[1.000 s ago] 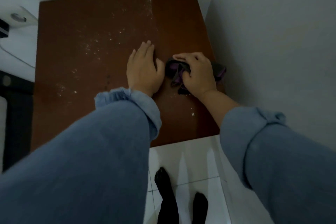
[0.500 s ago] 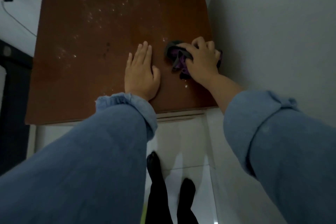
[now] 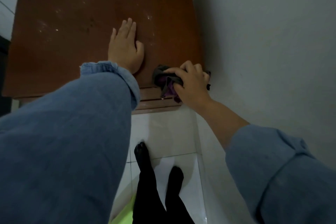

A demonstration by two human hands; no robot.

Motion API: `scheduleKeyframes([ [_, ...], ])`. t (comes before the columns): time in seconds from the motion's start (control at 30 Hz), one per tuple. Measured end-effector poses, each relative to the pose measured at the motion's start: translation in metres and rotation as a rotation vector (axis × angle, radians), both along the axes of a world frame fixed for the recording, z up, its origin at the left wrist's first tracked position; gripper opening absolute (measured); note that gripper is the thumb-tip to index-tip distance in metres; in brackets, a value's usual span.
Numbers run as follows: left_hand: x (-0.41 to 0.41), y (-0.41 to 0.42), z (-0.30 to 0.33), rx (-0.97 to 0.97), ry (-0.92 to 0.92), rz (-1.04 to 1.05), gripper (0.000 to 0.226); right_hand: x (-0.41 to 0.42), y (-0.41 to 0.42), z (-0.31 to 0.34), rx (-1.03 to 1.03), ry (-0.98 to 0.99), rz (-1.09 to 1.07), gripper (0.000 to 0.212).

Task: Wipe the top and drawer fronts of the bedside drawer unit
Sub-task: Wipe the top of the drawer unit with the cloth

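The brown top of the bedside drawer unit (image 3: 69, 45) fills the upper left, with white dust specks on its far and left parts. My left hand (image 3: 125, 47) lies flat on the top, palm down, fingers together. My right hand (image 3: 190, 82) grips a crumpled dark grey and purple cloth (image 3: 164, 82) at the front right corner of the top, beside the wall. The cloth hangs over the front edge onto the ridged drawer fronts (image 3: 154, 102) below. Blue sleeves cover both forearms.
A pale grey wall (image 3: 263, 32) runs close along the unit's right side. White floor tiles (image 3: 163, 132) lie in front, with my two feet in black socks (image 3: 143, 152). A lime green thing (image 3: 125, 214) shows at the bottom edge. A dark object sits at the far left.
My right hand has dragged the cloth from the middle right of the top toward me to the front right corner. The view has tilted down, showing the drawer fronts. My left hand stays flat.
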State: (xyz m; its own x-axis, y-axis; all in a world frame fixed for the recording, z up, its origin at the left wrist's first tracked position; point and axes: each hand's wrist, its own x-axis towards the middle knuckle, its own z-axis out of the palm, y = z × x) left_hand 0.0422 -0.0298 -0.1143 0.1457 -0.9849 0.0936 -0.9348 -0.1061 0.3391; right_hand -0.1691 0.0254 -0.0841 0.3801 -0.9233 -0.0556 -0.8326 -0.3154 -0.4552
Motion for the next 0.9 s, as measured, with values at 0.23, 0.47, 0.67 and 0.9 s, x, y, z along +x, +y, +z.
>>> scheduleKeyframes([
  [0.23, -0.003, 0.003, 0.001, -0.007, 0.0, 0.016, 0.064, -0.009, 0.0, 0.025, 0.255, 0.163, 0.099, 0.03],
  [0.47, -0.001, 0.0, 0.008, 0.036, 0.037, 0.009, 0.068, 0.0, -0.05, 0.064, 0.783, -0.271, -0.155, 0.024],
  [0.67, 0.008, -0.015, 0.023, -0.055, 0.052, 0.073, 0.052, 0.042, -0.104, 0.067, 0.874, -0.644, -0.44, 0.028],
  [0.9, 0.057, -0.076, 0.035, -0.081, -0.003, 0.066, 0.05, 0.095, -0.193, 0.068, 0.674, -0.782, -0.483, 0.032],
])
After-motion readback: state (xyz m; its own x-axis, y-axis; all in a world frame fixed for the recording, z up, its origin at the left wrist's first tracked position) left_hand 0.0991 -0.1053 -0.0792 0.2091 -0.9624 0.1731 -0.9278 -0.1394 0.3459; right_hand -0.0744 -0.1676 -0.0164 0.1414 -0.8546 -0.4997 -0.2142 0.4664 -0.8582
